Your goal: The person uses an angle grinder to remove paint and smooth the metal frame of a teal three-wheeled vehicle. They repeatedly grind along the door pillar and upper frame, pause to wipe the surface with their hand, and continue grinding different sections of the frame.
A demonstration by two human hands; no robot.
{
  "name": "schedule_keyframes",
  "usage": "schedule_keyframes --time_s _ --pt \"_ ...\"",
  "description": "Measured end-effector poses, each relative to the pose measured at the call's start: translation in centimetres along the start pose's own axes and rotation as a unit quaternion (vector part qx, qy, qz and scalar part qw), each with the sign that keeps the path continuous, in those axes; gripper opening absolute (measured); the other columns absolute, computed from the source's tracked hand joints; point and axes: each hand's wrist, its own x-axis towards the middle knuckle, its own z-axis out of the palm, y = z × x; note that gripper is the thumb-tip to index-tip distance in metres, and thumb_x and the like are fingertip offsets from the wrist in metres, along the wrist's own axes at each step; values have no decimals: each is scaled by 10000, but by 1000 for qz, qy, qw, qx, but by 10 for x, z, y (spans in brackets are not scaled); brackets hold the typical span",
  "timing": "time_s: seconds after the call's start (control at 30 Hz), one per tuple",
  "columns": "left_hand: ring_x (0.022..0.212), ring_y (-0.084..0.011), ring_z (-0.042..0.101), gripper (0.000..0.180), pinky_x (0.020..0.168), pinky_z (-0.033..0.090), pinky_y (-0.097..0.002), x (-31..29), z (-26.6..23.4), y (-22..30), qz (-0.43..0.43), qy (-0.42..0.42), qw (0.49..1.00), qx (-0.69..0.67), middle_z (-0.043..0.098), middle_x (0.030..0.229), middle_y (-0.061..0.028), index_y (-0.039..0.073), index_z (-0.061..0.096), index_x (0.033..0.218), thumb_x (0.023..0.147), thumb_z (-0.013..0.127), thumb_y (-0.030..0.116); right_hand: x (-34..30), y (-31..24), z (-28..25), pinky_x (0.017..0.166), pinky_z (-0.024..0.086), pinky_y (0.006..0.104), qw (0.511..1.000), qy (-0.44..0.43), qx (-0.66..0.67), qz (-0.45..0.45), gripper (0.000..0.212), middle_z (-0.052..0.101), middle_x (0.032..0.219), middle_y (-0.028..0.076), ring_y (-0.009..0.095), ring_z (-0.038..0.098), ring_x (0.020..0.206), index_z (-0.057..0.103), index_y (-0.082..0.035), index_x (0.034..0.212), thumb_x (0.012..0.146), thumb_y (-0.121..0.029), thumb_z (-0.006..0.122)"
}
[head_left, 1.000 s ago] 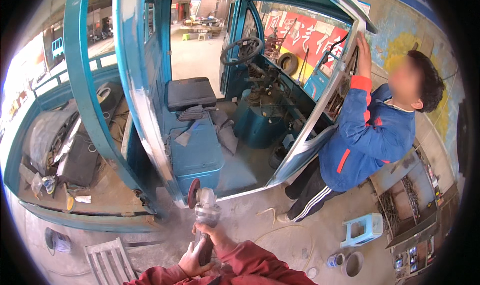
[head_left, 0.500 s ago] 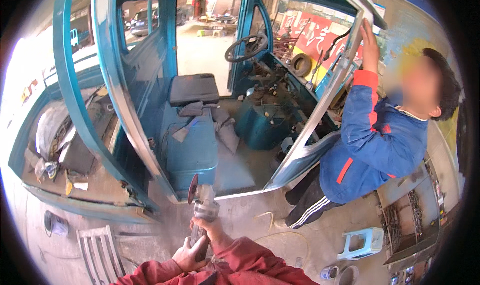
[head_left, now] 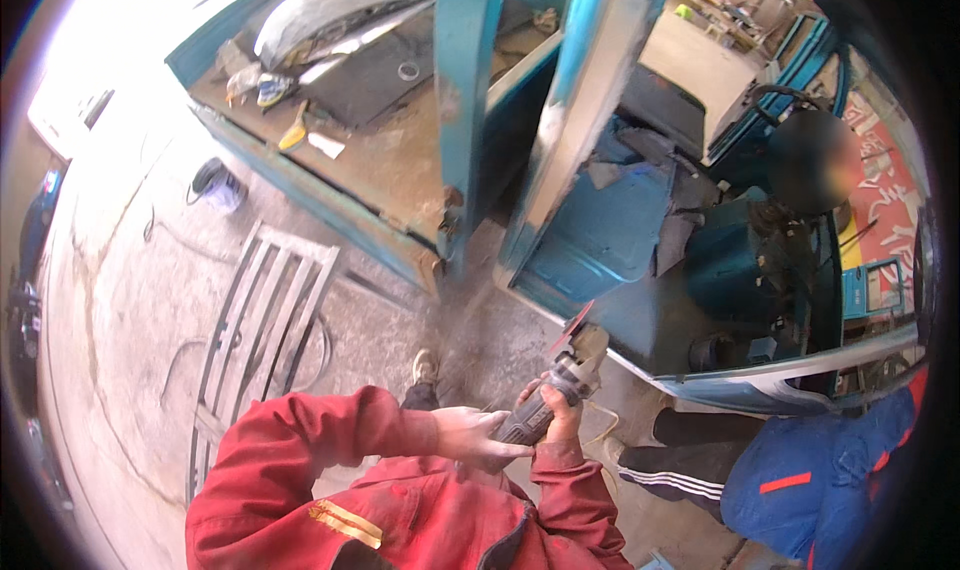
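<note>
An angle grinder [head_left: 527,420] with a reddish disc [head_left: 572,322] is in my two hands, in front of my red jacket. My right hand [head_left: 562,410] wraps round the body just behind the metal head. At the rear of the grip, my left hand [head_left: 468,434] clasps the grinder, its fingers partly hidden under it. The disc points up and away, near the lower sill of a blue vehicle cab [head_left: 600,230]. A partly bare, whitish door pillar [head_left: 560,120] rises beyond it.
A slatted metal bench [head_left: 262,320] stands at my left, with a dark bucket [head_left: 216,184] beyond. The open cargo bed [head_left: 385,160] holds scraps and panels. At right, a person in a blue jacket [head_left: 800,470] stands beside the cab. A thin hose or cable lies on the floor.
The view has swung left, so the cab and the person now sit further right. The grinder has moved right in the picture, still in both my hands. The person's head now shows against the cab.
</note>
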Motion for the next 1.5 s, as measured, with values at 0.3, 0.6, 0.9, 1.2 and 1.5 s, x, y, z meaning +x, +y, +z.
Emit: schedule_keyframes --time_s 0.3,0.6,0.9,1.2,1.5 --pt "764 -399 657 774 674 582 -417 -18 19 -10 -98 -26 990 -102 429 1252 -320 416 229 1517 873 636 282 27 34 -1 652 562 379 997 47 -47 49 373 634 850 126 254 652 719 553 -12 1091 779 -147 709" --pt "829 -449 659 664 724 587 -446 -23 31 -19 -171 12 951 -255 319 1359 -352 416 249 1515 944 558 281 51 51 -1 628 552 366 995 32 -58 75 371 640 835 132 250 651 681 555 -4 1078 772 -151 706" --pt "977 -445 628 798 786 577 -418 -26 53 -30 -201 24 927 -315 252 1423 -334 407 224 1540 896 628 166 72 76 -13 620 543 358 992 29 -47 113 388 638 813 146 250 647 664 541 9 1084 772 -155 703" --pt "1118 -477 553 774 931 516 -438 -38 88 -56 -247 10 914 -322 316 1383 -303 307 381 1488 817 684 66 99 105 -10 619 541 347 987 32 -90 129 366 655 796 138 228 653 656 572 25 1052 769 -159 715" --pt "1114 -469 561 775 909 526 -409 -49 101 -89 -260 33 931 -253 351 1352 -343 205 275 1536 869 660 119 127 132 -6 639 547 331 991 1 -102 91 335 655 798 107 201 659 671 600 16 1019 756 -136 741"
